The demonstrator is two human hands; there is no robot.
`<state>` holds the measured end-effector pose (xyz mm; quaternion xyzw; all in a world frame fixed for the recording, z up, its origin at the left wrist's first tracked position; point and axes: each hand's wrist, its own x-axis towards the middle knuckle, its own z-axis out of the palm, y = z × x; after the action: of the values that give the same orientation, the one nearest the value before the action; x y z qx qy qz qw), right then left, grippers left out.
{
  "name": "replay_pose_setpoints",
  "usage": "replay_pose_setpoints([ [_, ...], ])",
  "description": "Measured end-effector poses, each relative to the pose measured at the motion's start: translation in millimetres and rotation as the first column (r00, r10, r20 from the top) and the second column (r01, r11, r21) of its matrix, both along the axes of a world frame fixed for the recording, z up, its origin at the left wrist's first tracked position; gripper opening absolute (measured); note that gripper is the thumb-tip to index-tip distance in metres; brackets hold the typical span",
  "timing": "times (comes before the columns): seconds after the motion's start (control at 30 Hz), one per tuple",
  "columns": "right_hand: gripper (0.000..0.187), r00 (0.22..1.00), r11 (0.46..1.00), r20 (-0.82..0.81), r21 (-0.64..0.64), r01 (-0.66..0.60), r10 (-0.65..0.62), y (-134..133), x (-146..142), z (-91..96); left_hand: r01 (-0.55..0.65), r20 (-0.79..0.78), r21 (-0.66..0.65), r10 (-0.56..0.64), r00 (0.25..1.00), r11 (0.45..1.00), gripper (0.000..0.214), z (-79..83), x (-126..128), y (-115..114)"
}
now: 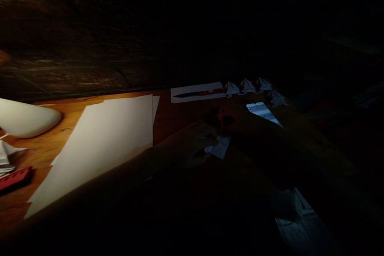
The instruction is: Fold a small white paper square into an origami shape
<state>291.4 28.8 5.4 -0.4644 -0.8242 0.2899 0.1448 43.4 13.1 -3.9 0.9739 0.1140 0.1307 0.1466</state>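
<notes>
A small folded piece of white paper (pixel 220 148) is between my hands, low over the wooden table. My left hand (pixel 198 142) reaches in from the left, its fingers closed on the paper's left edge. Close against the paper's upper edge, my right hand (pixel 229 121) is curled with its fingers bent onto it; deep shadow hides much of this hand. A lit phone (pixel 264 114) lies beside my right wrist, partly covered by the forearm.
Large white sheets (pixel 114 128) lie to the left. A knife with a red handle (pixel 211 92) rests on paper at the back, beside several folded paper figures (pixel 248 86). A white lamp (pixel 27 118) and a red object (pixel 15 179) sit far left. A brick wall (pixel 75 44) rises behind.
</notes>
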Motion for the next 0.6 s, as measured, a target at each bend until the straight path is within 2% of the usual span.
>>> replay_pose_setpoints([
  [0.6, 0.012, 0.999, 1.0, 0.037, 0.014, -0.004, 0.004, 0.5, -0.2, 0.3, 0.003, 0.011, -0.001, -0.003, 1.0, 1.0, 0.032, -1.5, 0.9, 0.7],
])
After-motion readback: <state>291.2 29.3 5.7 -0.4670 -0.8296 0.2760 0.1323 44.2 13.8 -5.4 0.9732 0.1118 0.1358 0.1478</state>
